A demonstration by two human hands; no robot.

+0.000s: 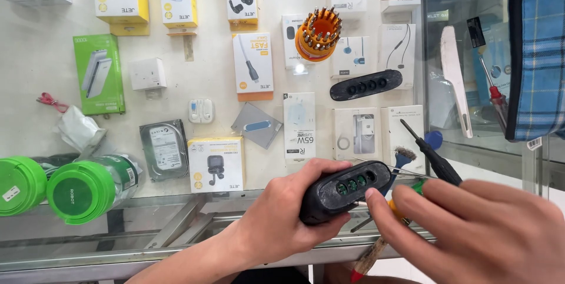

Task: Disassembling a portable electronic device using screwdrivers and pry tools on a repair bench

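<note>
From the head camera, the left hand [282, 216] is wrapped around a black case [344, 193], near and centre, above the glass counter [88, 243]. The long axis of the case runs left to right, rising slightly to the right. It has four round holes with green inside. The right hand [477, 231] is just right of it, fingers half curled near one black screwdriver [432, 155]. One similar black case [366, 85] lies farther away.

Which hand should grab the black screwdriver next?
Probably the right hand: it hovers just beside the black screwdriver, while the left hand is wrapped around the black oval case.
</note>
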